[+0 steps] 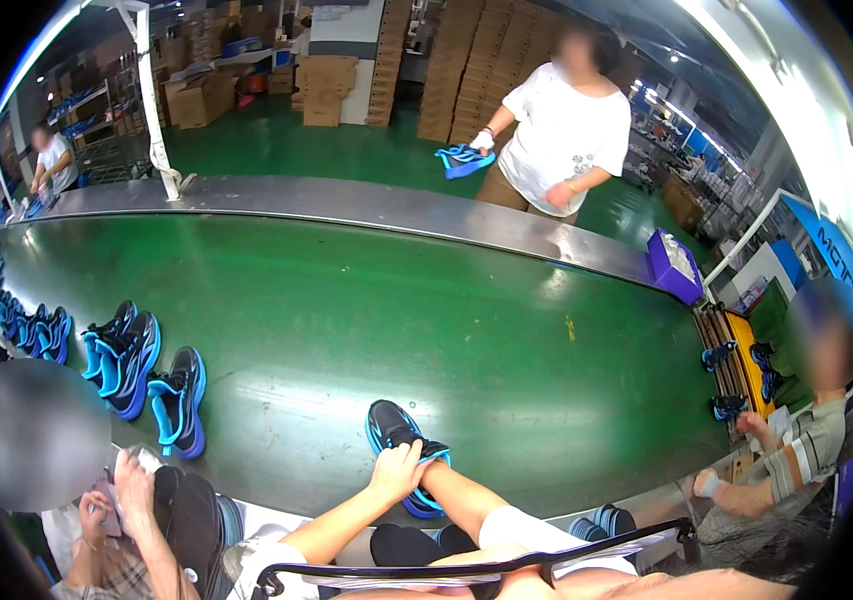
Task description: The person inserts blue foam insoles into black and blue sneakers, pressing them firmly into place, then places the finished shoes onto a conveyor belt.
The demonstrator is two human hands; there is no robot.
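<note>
A black sneaker (387,420) with bright blue trim and a blue-purple sole rests on the green conveyor belt in front of me, toe pointing away. My left hand (399,470) is closed on the shoe's upper near its opening, fingers bent over the tongue and collar. My right hand (432,468) reaches to the collar from the right; its fingers are hidden by the shoe and my left hand. To the left on the belt, a single matching sneaker (182,405) and a pair of sneakers (127,355) stand apart from the one I handle.
More sneakers (42,330) crowd the belt's far left. A metal ledge (347,205) borders the far side, with a purple bin (675,268) at its right end. A person (567,130) across the belt holds a blue shoe upper (467,160). Co-workers sit at both sides.
</note>
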